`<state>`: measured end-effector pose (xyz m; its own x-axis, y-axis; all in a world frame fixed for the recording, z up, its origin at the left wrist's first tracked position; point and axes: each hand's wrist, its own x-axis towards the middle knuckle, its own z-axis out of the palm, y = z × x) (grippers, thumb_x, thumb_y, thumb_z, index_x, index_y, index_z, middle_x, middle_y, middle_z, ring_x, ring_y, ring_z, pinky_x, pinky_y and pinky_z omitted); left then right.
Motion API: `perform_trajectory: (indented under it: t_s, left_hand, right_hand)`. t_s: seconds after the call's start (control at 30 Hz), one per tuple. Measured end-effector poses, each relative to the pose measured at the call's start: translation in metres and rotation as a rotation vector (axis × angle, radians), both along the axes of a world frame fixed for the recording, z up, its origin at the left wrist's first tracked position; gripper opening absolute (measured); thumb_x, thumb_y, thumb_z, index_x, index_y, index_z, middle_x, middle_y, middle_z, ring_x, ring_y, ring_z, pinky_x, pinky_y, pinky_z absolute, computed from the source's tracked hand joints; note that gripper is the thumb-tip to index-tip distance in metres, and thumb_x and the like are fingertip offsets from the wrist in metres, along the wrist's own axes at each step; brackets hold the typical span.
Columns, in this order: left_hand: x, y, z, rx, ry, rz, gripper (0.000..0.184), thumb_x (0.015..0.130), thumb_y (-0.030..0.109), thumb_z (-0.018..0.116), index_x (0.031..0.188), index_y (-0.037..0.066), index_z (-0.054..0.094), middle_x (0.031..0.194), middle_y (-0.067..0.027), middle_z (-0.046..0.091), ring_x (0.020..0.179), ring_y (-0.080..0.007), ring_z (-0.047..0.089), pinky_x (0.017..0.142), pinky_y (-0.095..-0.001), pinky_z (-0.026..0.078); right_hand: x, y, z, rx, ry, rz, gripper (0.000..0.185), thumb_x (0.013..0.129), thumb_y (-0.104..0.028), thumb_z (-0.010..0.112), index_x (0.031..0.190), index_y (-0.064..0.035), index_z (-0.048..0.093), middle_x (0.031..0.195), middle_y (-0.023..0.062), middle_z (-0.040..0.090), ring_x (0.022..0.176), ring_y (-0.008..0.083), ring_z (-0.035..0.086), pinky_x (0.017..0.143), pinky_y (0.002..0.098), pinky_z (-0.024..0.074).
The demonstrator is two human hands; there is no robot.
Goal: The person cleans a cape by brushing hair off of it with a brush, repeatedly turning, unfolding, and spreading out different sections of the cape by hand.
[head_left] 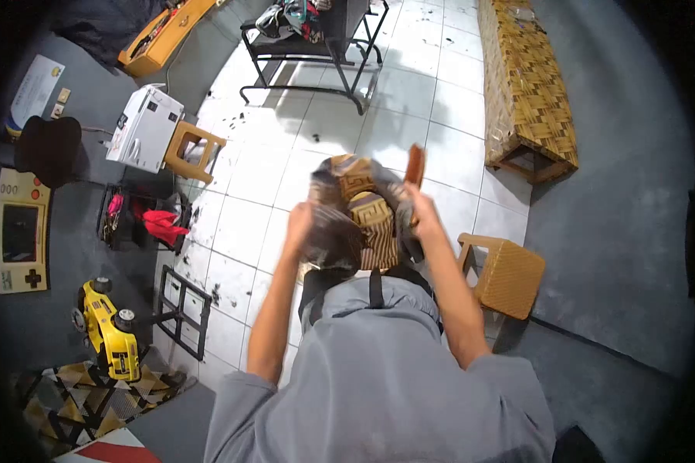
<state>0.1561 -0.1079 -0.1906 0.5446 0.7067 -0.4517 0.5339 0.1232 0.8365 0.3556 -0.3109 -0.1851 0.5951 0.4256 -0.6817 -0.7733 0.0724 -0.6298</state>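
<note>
- White tiled floor (459, 100), dark specks, small debris; anything dropped lands there, so best handled over the lap
- Woven-pattern bench (529, 81) ahead on right, well apart from both hands
- Woven stool (510, 278) beside right forearm; elbow tucked in gives a cleaner stroke
- Patterned cloth (374, 220), key motif and stripes, bunched over lap between hands; flatter folds would probably snag less
- Dark glossy item (332, 243) at left side of cloth, exact type blurred; likely steadiest braced against lap
- Left hand (300, 224) curled nearly shut on outer edge of dark glossy item, finger placement unclear; firm, even hold advisable
- Right hand (423, 212) closed round lower end of brown tool, fingertips blurred; loose wrist, light pressure probably suit
- Brown brush-like tool (415, 163) upright above right hand, apart from dark glossy item, working face not readable; check which side faces in before contact
</note>
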Motion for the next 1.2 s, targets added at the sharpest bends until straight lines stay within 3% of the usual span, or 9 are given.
perform_trajectory:
  t_s: [0.03,0.13,0.23,0.43,0.6,0.83,0.97,1.13,1.2]
  left_hand:
    - [0.019,-0.053,0.061,-0.081,-0.057,0.075,0.039,0.091,0.033,0.047,0.101,-0.004,0.057,0.083,-0.0065,0.059,0.074,-0.0128,0.053,0.062,-0.0296,0.044]
    - [0.024,-0.11,0.034,-0.327,-0.306,0.113,0.033,0.094,0.027,0.045,0.109,-0.002,0.052,0.095,-0.0081,0.058,0.085,-0.0129,0.054,0.072,-0.0289,0.045]
    - [0.029,-0.135,0.054,-0.487,-0.422,0.056,0.031,0.096,0.028,0.04,0.11,0.001,0.05,0.097,-0.0077,0.057,0.087,-0.0137,0.056,0.073,-0.0294,0.046]
    - [0.019,-0.125,0.095,-0.62,-0.459,0.04,0.025,0.093,0.024,0.051,0.104,0.002,0.053,0.089,-0.0019,0.057,0.076,-0.0085,0.055,0.063,-0.0208,0.045]
    - [0.016,-0.131,0.12,-0.628,-0.56,-0.043,0.016,0.089,0.013,0.058,0.1,0.001,0.056,0.08,-0.0011,0.058,0.07,-0.0074,0.056,0.058,-0.0199,0.045]
    - [0.029,-0.119,0.145,-0.735,-0.613,0.201,0.012,0.086,0.016,0.064,0.083,0.008,0.055,0.076,-0.0006,0.058,0.067,-0.006,0.054,0.054,-0.0205,0.045]
    - [0.05,-0.107,0.178,-0.559,-0.714,0.283,0.012,0.084,0.014,0.066,0.08,0.008,0.056,0.079,-0.0025,0.061,0.069,-0.0066,0.059,0.051,-0.0181,0.046]
    - [0.08,-0.102,0.202,-0.293,-0.93,0.305,0.004,0.083,0.003,0.064,0.083,0.002,0.06,0.082,-0.0034,0.063,0.07,-0.0073,0.059,0.06,-0.0179,0.047]
    - [0.101,-0.105,0.206,-0.091,-1.07,0.309,0.002,0.085,0.002,0.061,0.084,0.0,0.06,0.082,-0.006,0.064,0.072,-0.0084,0.06,0.063,-0.0185,0.047]
  right_hand:
    - [-0.023,-0.002,0.015,0.006,0.004,0.061,0.028,0.084,-0.03,0.061,0.093,-0.0043,0.062,0.088,0.008,0.065,0.054,0.0073,0.052,0.044,0.022,0.0394]
    - [-0.076,-0.012,0.055,0.059,-0.207,0.31,0.024,0.089,-0.03,0.057,0.083,-0.006,0.057,0.063,-0.0034,0.05,0.05,0.0059,0.046,0.041,0.0216,0.0353]
    - [-0.086,-0.012,0.061,-0.248,-0.938,0.486,0.033,0.09,-0.03,0.054,0.085,0.0029,0.052,0.065,0.0134,0.056,0.054,0.0183,0.052,0.051,0.0357,0.0418]
    - [-0.1,-0.027,0.117,-0.063,-0.855,0.414,0.033,0.091,-0.028,0.052,0.089,0.0046,0.051,0.067,0.0187,0.055,0.062,0.0207,0.057,0.058,0.0368,0.0444]
    - [-0.09,-0.023,0.116,0.127,-0.665,0.362,0.03,0.094,-0.028,0.05,0.086,0.0016,0.053,0.064,0.0063,0.059,0.053,0.0086,0.056,0.047,0.0254,0.0458]
    - [-0.074,-0.017,0.172,0.0,-0.986,0.372,0.028,0.094,-0.026,0.05,0.089,0.0015,0.053,0.063,0.0083,0.06,0.053,0.0136,0.06,0.05,0.0258,0.0473]
    - [-0.069,-0.026,0.211,-0.021,-1.16,0.311,0.029,0.093,-0.028,0.051,0.088,0.0009,0.052,0.055,0.0067,0.053,0.048,0.0135,0.057,0.047,0.0263,0.0455]
    - [-0.066,-0.024,0.189,0.236,-0.739,0.349,0.025,0.098,-0.025,0.039,0.097,-0.0009,0.046,0.051,-0.0003,0.045,0.038,0.0063,0.04,0.036,0.0224,0.0314]
    - [-0.066,-0.02,0.127,0.092,-0.891,0.525,0.029,0.096,-0.025,0.041,0.106,0.0018,0.046,0.058,0.0113,0.052,0.049,0.0228,0.051,0.048,0.0334,0.0421]
